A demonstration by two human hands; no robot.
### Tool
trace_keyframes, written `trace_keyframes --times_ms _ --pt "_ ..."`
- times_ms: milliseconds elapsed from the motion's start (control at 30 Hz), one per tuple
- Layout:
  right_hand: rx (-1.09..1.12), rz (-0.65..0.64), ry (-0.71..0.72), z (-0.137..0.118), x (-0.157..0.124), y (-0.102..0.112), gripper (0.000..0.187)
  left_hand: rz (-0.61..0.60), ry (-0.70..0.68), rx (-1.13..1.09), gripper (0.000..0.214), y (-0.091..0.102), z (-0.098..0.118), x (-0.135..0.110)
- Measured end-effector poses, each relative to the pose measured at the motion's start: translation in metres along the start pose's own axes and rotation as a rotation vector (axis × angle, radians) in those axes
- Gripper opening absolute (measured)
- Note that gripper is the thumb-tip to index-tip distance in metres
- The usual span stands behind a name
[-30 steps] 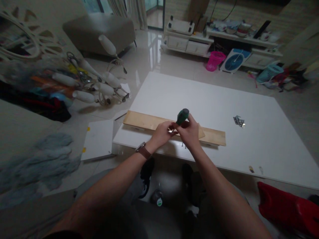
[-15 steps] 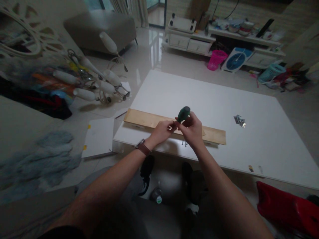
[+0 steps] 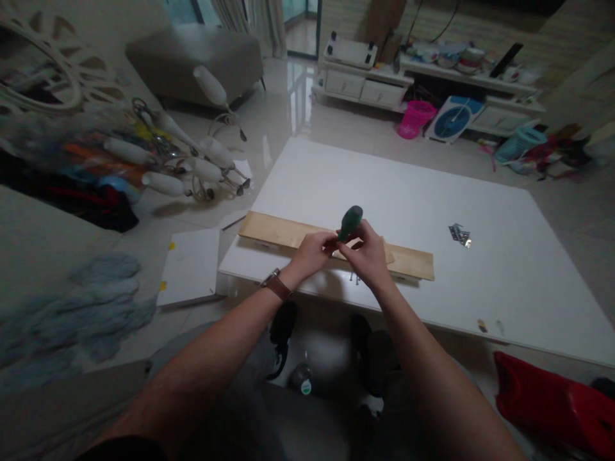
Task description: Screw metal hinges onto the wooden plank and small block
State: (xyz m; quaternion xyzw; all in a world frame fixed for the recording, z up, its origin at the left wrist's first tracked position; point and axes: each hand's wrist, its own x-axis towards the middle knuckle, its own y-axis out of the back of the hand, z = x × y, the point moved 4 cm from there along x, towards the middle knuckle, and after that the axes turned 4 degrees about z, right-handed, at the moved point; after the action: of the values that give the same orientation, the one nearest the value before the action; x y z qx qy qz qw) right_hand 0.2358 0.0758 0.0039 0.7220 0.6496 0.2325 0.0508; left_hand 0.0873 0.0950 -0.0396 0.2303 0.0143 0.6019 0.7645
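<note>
My right hand [image 3: 368,255] is closed around the lower part of a green screwdriver [image 3: 350,221], whose handle points up with a slight tilt. Its shaft and tip are hidden by my hands. Close against it, my left hand [image 3: 313,252] has its fingers pinched together; whatever they hold is too small to make out. Both hands are over a long wooden board [image 3: 273,229] lying along the near side of a white panel [image 3: 346,169]. A smaller wooden piece [image 3: 390,253] shows beside my right hand. Several screws [image 3: 354,278] rest just in front of the board.
Metal brackets [image 3: 460,235] lie on the panel to the right, and small bits [image 3: 482,325] sit near its front edge. A red object [image 3: 552,397] is at lower right. A lamp with several white shades [image 3: 166,184] stands on the left. A bottle [image 3: 302,378] is between my feet.
The screwdriver handle and my right hand have shifted slightly left, and the handle's tilt has changed a little. My left hand stays almost in place.
</note>
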Motion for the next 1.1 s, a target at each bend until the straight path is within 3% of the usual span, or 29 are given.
trace_keyframes --times_ms 267,600,833,1100 --pt "-0.024 0.011 -0.028 0.006 0.002 0.002 0.027 0.014 0.105 -0.15 0.031 -0.002 -0.007 0.0" --pt "-0.061 -0.012 -0.021 0.006 0.0 -0.005 0.034 0.054 0.05 -0.094 0.038 0.0 -0.009 0.001" --pt "-0.079 -0.025 -0.022 0.018 -0.002 -0.005 0.03 0.005 0.139 -0.183 0.053 -0.002 -0.012 -0.001" --pt "-0.079 -0.032 -0.06 0.021 0.0 -0.005 0.036 -0.018 0.14 -0.237 0.05 -0.004 -0.011 0.0"
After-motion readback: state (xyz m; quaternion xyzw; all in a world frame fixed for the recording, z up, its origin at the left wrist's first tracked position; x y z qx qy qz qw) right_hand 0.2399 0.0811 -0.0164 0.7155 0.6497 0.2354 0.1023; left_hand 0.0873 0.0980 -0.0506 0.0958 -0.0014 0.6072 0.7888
